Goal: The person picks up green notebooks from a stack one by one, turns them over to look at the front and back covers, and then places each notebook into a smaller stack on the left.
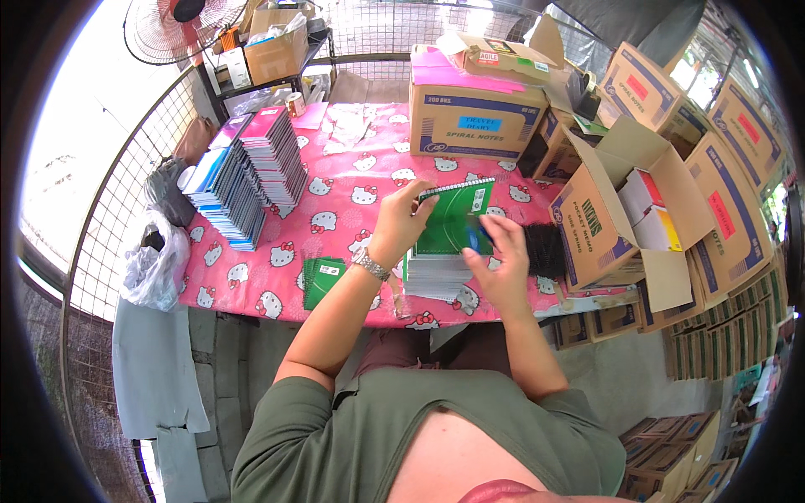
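In front of me a stack of notebooks (438,275) with white page edges stands near the table's front edge. Above it, a green spiral notebook (449,220) is tilted up, its coil along the top. My left hand (404,220), a metal watch on its wrist, is closed on the notebook's upper left corner. My right hand (505,261) is closed around a small dark and blue object (476,236) over the cover's right side; its kind is blurred. Left of the stack, several small green notebooks (323,283) lie on the pink tablecloth (268,272).
Tall piles of blue notebooks (226,197) and red notebooks (275,159) stand at the left, beside a plastic bag (153,267). A closed carton (474,121) sits at the back. An open carton (599,222) and a black bristly thing (546,250) are on the right.
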The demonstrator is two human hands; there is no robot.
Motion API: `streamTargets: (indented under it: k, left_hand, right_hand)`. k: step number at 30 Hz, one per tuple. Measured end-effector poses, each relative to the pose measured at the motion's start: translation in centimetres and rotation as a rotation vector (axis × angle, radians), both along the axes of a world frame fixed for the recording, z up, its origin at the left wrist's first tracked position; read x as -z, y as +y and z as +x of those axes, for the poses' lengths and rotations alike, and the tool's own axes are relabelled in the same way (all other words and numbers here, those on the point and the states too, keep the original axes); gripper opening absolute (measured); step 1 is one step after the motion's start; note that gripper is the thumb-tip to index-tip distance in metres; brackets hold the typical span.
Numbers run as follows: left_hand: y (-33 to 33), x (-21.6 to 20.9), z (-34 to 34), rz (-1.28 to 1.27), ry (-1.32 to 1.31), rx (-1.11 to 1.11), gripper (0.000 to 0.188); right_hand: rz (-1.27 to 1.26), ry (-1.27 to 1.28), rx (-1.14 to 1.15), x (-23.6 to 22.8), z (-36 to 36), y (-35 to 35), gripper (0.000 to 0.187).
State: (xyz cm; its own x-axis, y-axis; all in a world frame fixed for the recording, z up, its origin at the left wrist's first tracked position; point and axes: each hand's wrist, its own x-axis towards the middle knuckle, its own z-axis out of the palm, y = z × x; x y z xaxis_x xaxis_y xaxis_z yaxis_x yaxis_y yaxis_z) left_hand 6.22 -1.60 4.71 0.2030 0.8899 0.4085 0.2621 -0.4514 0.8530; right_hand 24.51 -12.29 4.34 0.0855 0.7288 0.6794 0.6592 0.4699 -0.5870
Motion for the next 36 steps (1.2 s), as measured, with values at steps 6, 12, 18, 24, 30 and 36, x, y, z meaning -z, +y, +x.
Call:
streamTargets:
  k: [6,12,18,24,30,36]
  left_hand:
    - [0.3,1.1,0.0,-0.063,-0.089,0.050,0.017]
    - [-0.2,1.9,0.1,0.148,-0.090,-0.050,0.016]
    - [-1.1,0.3,-1.8,0.571,0.080,-0.244,0.021]
    - [-0.1,-2.3,-10.4,0.575,0.697,-0.449,0.017]
    - [1.7,13.9,-15.8,-0.222,1.254,-0.196,0.038]
    - [-3.5,16.4,-14.4,-0.441,1.172,-0.256,0.077]
  right_hand:
    - [-0.040,-0.150,-0.065,-1.9,-2.9,1.6,0.054]
    - [-0.580,0.299,-0.283,-2.7,-2.4,1.1,0.043]
    - [-0.552,0.681,-0.514,-0.7,-2.4,0.1,0.045]
    - [-0.356,0.262,0.202,10.9,8.0,1.1,0.052]
    - [-0.645,-0.349,0.191,21.4,8.0,1.5,0.056]
    - [-0.473,-0.342,0.589,20.1,13.9,8.9,0.036]
